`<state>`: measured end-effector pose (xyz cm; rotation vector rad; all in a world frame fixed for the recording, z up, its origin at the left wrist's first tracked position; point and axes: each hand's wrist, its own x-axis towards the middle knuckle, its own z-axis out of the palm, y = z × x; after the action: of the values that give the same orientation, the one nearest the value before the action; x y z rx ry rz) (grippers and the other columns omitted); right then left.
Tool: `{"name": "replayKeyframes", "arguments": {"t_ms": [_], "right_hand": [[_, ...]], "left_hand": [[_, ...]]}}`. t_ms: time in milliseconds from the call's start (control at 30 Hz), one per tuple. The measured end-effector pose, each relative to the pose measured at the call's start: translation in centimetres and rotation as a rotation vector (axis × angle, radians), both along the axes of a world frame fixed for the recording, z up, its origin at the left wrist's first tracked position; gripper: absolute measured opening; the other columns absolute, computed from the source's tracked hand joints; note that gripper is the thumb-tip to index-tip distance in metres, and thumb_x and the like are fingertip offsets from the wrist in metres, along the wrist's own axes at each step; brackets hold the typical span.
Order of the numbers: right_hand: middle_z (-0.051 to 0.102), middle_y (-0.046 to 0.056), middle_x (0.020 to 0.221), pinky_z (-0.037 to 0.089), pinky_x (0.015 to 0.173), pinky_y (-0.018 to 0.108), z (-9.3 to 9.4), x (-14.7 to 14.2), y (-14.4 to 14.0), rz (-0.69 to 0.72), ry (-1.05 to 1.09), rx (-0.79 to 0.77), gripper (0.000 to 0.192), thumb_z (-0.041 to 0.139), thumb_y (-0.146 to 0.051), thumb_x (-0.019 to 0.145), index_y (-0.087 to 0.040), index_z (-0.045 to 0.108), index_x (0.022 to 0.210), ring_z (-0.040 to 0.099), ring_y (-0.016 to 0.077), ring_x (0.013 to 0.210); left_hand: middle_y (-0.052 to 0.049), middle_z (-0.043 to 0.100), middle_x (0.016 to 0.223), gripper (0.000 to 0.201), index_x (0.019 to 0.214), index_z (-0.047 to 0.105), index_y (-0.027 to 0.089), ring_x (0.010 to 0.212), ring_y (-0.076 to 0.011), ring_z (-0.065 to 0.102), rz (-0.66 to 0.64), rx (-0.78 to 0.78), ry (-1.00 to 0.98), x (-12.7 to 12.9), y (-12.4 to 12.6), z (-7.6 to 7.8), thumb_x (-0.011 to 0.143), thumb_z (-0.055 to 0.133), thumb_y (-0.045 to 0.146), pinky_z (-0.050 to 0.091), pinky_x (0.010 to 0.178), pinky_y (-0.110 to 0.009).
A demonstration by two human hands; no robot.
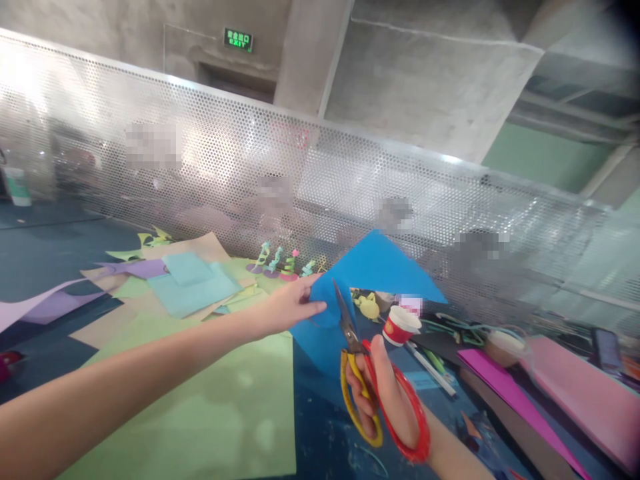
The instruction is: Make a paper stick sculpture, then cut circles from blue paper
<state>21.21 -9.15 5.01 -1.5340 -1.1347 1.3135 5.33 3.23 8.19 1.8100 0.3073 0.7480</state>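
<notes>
A sheet of blue paper (385, 263) is held up above the table by my left hand (293, 303), whose fingers pinch its left part. My right hand (387, 393) grips a pair of scissors (354, 343) with one red and one yellow handle loop. The dark blades point up and away, lying against the paper beside my left fingertips. A cut edge runs through the sheet, so one part spreads to the right and another hangs below. How far the blades are parted is hard to make out.
Large light green paper (215, 407) lies under my left arm. Paper scraps (195, 280) and small paper spirals (290, 263) are behind it. A red-and-white paper cup (401, 325), a pen (433, 370) and pink sheets (585, 393) lie to the right. A perforated metal screen (225, 153) borders the table.
</notes>
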Motion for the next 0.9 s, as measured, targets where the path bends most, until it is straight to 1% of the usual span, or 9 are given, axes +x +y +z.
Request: {"name": "replayKeyframes", "arguments": {"t_ms": [100,200,333,400,500,667,767,900], "right_hand": [[0.033,-0.007,0.038,0.031,0.032,0.021,-0.2,0.2,0.1,-0.004,-0.028,-0.011,0.068,0.015,-0.083,0.068,-0.02,0.039,0.056,0.036,0.0067,0.027],[0.031,-0.007,0.037,0.03,0.031,0.02,-0.1,0.1,0.0,-0.018,-0.042,-0.023,0.068,0.014,-0.083,0.068,-0.02,0.038,0.055,0.033,0.006,0.026],[0.031,-0.008,0.036,0.03,0.032,0.018,0.5,0.1,-0.1,-0.013,-0.092,-0.006,0.068,0.016,-0.083,0.068,-0.019,0.038,0.055,0.035,0.0052,0.027],[0.032,-0.008,0.036,0.031,0.032,0.017,0.8,0.1,-0.2,-0.001,-0.119,-0.008,0.068,0.017,-0.083,0.067,-0.019,0.037,0.055,0.035,0.0051,0.027],[0.03,-0.009,0.036,0.03,0.031,0.017,1.0,0.3,-0.2,-0.012,-0.13,-0.031,0.066,0.021,-0.082,0.068,-0.02,0.037,0.055,0.032,0.0049,0.027],[0.03,-0.009,0.036,0.031,0.03,0.016,1.1,0.4,-0.3,-0.029,-0.129,-0.065,0.062,0.024,-0.079,0.072,-0.02,0.037,0.056,0.029,0.0047,0.028],[0.03,-0.009,0.036,0.03,0.029,0.015,1.2,0.4,-0.3,-0.057,-0.128,-0.089,0.06,0.03,-0.077,0.072,-0.02,0.037,0.056,0.029,0.0045,0.028],[0.03,-0.009,0.036,0.03,0.028,0.016,1.1,0.4,-0.2,-0.045,-0.142,-0.078,0.057,0.034,-0.074,0.073,-0.02,0.037,0.056,0.029,0.005,0.027]], "left_hand": [[-0.008,0.063,0.111,0.048,0.127,0.045,0.025,0.093,-0.0226,0.063,-0.051,-0.053,-0.001,-0.2,0.3,-0.2,0.081,0.056,0.03,0.052,0.073,-0.033],[-0.009,0.065,0.108,0.049,0.128,0.045,0.025,0.091,-0.0234,0.064,-0.076,-0.095,0.005,-0.3,0.7,-0.4,0.081,0.057,0.032,0.053,0.071,-0.035],[-0.01,0.063,0.113,0.049,0.128,0.044,0.023,0.095,-0.024,0.063,-0.152,-0.119,-0.009,-0.4,1.2,-0.4,0.081,0.058,0.03,0.052,0.078,-0.039],[-0.009,0.061,0.116,0.049,0.128,0.044,0.022,0.099,-0.0237,0.061,-0.185,-0.106,-0.014,-0.4,1.4,-0.3,0.082,0.057,0.028,0.05,0.083,-0.039],[-0.009,0.06,0.119,0.047,0.129,0.043,0.022,0.104,-0.0227,0.059,-0.193,-0.067,0.001,-0.6,1.6,-0.2,0.084,0.055,0.025,0.047,0.089,-0.04],[-0.008,0.057,0.122,0.05,0.133,0.038,0.024,0.106,-0.0234,0.057,-0.21,-0.028,0.019,-0.8,1.9,-0.3,0.085,0.054,0.023,0.047,0.089,-0.041],[-0.007,0.057,0.123,0.053,0.134,0.036,0.027,0.109,-0.0234,0.056,-0.226,-0.02,0.028,-0.9,2.0,-0.3,0.085,0.053,0.022,0.046,0.091,-0.04],[-0.005,0.058,0.122,0.052,0.133,0.038,0.029,0.109,-0.0219,0.056,-0.229,-0.007,0.031,-1.0,2.0,-0.1,0.084,0.055,0.022,0.045,0.093,-0.039]]}}
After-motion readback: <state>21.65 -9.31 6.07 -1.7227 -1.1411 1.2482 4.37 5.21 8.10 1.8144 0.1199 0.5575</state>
